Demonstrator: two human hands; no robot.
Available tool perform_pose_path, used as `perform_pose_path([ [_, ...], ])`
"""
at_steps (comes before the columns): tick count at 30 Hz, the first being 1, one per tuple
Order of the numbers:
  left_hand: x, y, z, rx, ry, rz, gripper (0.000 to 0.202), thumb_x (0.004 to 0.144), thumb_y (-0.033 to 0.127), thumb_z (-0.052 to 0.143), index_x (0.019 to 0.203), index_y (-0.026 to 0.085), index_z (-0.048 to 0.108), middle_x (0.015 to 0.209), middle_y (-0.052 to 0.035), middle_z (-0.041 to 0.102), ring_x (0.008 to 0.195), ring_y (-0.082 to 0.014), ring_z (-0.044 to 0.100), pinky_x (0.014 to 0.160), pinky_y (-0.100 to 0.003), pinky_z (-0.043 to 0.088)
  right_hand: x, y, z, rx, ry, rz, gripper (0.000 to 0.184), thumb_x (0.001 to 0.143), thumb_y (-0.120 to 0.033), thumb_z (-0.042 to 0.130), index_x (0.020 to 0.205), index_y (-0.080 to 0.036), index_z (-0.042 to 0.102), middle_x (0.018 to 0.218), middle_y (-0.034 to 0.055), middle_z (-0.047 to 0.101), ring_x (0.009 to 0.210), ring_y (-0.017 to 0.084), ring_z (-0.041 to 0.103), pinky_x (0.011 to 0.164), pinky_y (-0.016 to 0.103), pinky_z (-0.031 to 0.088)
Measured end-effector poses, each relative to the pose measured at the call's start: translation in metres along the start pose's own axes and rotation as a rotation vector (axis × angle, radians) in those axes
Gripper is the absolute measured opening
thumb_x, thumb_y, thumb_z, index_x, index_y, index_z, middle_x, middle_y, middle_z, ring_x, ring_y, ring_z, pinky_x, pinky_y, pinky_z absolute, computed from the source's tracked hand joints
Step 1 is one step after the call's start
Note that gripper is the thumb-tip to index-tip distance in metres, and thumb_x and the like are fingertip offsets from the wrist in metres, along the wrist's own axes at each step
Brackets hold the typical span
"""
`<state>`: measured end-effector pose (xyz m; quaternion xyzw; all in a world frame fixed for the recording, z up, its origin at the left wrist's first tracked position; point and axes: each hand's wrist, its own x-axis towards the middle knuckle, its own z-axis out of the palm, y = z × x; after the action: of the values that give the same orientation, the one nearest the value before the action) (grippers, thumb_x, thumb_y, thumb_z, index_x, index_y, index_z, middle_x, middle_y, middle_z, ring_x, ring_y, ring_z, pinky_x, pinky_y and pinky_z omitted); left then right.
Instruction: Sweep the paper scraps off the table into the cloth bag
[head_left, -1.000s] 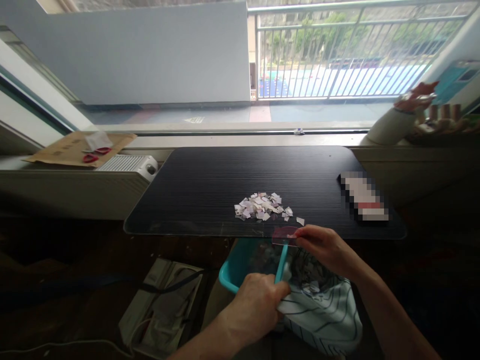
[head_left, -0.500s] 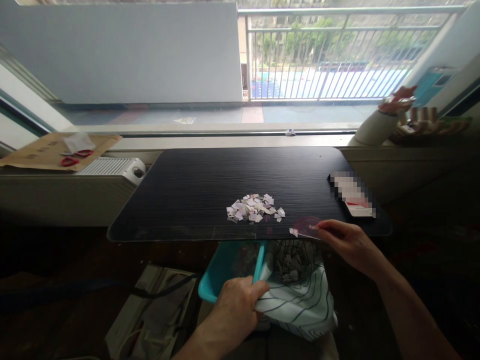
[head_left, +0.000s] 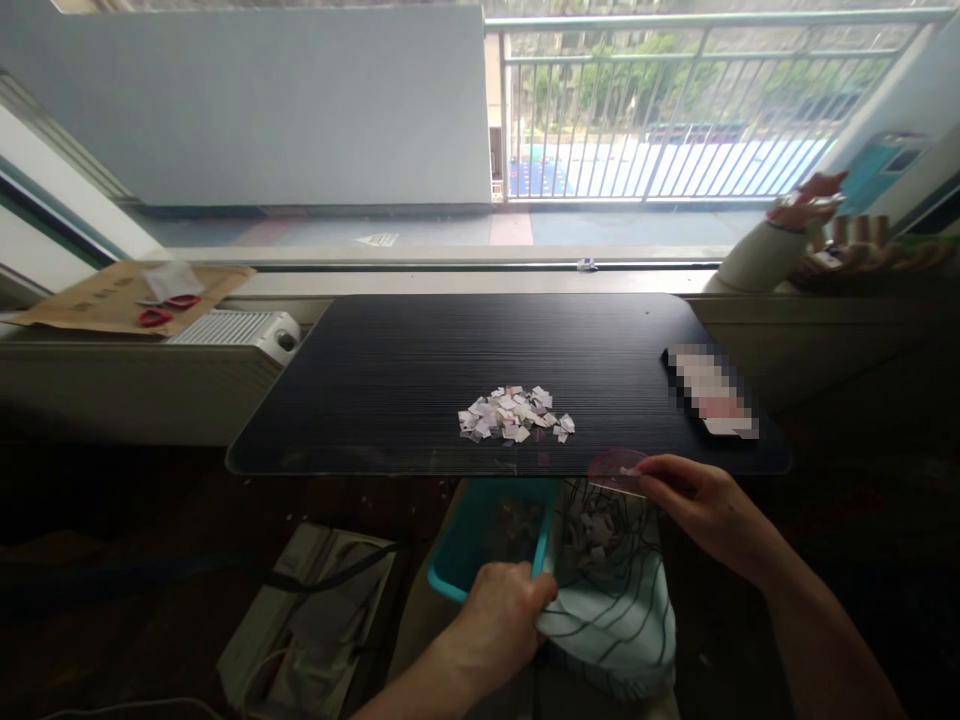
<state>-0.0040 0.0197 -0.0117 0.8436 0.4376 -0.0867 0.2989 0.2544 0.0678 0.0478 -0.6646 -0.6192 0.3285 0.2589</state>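
Note:
My right hand (head_left: 694, 490) pinches a pink see-through, half-round piece (head_left: 616, 468) that looks like a protractor, at the table's front edge above the striped bag. A small pile of paper scraps (head_left: 514, 415) lies to its left on the black table (head_left: 390, 370). Below the table, my left hand (head_left: 506, 610) is closed around the adjoining rims of a teal plastic bin (head_left: 442, 575) and a white bag with dark stripes (head_left: 626, 615). Paper scraps (head_left: 596, 525) lie inside the bag. The bin holds dim, small pieces that I cannot make out well.
A phone-like flat object (head_left: 712, 395), partly blurred, lies on the table's right side. Red-handled scissors (head_left: 169, 310) rest on brown paper (head_left: 97, 300) at the left sill. A white heater (head_left: 240, 335) stands beside the table. An open box (head_left: 307, 610) is on the floor.
My right hand has drawn the pink piece down over the table's front edge; the loose scrap beside it is gone from the tabletop. My left hand, bin and bag have shifted slightly right.

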Motion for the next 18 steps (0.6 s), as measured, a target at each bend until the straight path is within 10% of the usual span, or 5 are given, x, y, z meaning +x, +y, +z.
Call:
perform_pose_path([
  [18,0.014,0.025,0.025,0.08,-0.064,-0.059,0.019,0.071,0.017,0.054,0.087,0.019,0.064,0.086,-0.0103,0.064,0.081,-0.0272,0.06,0.07,-0.036,0.046,-0.011,0.003,0.0,0.047,0.073,0.008,0.029,0.079,-0.041,0.056,0.089,-0.018,0.069,0.083,0.0059,0.071,0.074,0.021,0.064,0.067,0.029,0.05],
])
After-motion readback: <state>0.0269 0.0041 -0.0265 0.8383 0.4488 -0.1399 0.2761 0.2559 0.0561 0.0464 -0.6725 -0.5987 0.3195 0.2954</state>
